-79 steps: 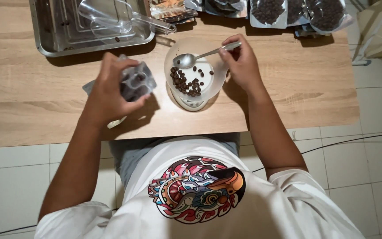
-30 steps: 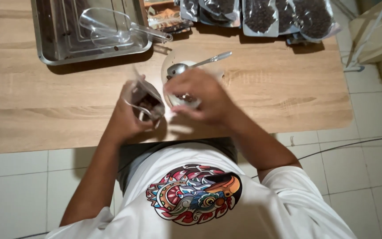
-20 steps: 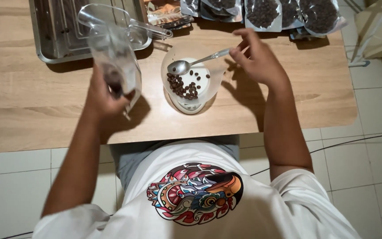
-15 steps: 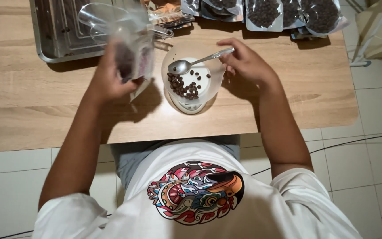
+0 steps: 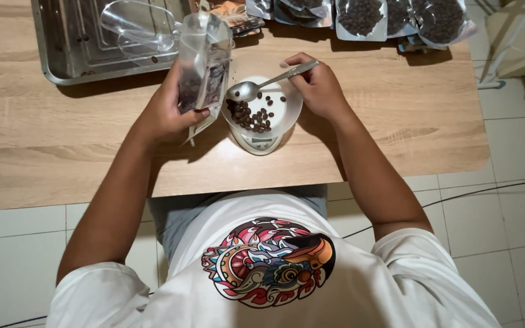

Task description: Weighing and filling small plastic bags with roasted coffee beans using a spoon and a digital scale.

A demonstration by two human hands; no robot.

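My left hand [image 5: 166, 112] grips a clear plastic pouch [image 5: 203, 67] with dark coffee beans in it, held upright just left of a clear bowl [image 5: 291, 109]. The bowl sits on a small white scale [image 5: 257, 143] and holds a scatter of coffee beans [image 5: 249, 116]. My right hand [image 5: 317, 90] pinches the handle of a metal spoon [image 5: 267, 82], whose head rests over the bowl's left rim next to the pouch.
A steel tray [image 5: 56, 58] with a clear plastic scoop [image 5: 135, 23] lies at the table's back left. Several filled bean pouches [image 5: 360, 17] line the back edge. The wooden table [image 5: 396, 121] ends near my body; white floor tiles and a cable [image 5: 481, 193] lie to the right.
My left hand brought the pouch from the table's near side up beside the bowl. My right hand left the spoon, reached toward the pouch, then returned and took the spoon handle again.
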